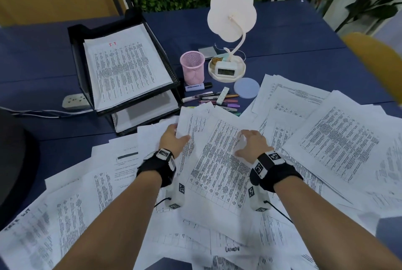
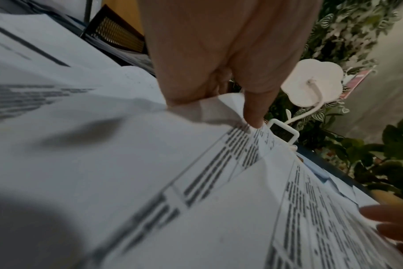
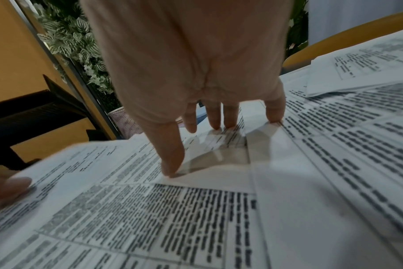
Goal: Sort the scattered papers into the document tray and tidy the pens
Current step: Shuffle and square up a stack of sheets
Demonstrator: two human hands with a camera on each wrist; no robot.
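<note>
On the desk, white printed papers (image 1: 219, 160), left grip (image 1: 174, 139) pinching an edge; right grip (image 1: 250, 145) released, fingertips pressing.

I see my right hand (image 3: 191, 72) at top centre, its spread fingers (image 3: 173, 154) pressing down on overlapping printed papers (image 3: 196, 218) that fill the lower frame. A black document tray (image 3: 35, 116) sits at left, and my left hand (image 3: 5, 189) grips a sheet's edge.

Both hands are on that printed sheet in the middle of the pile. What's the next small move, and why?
Probably lift that sheet clear and carry it to the tray. The left hand already pinches its left edge, thumb on top, and the right hand rests spread fingertips on its right edge. The tray's top shelf already holds a stack, while many papers remain scattered on the table.
</note>
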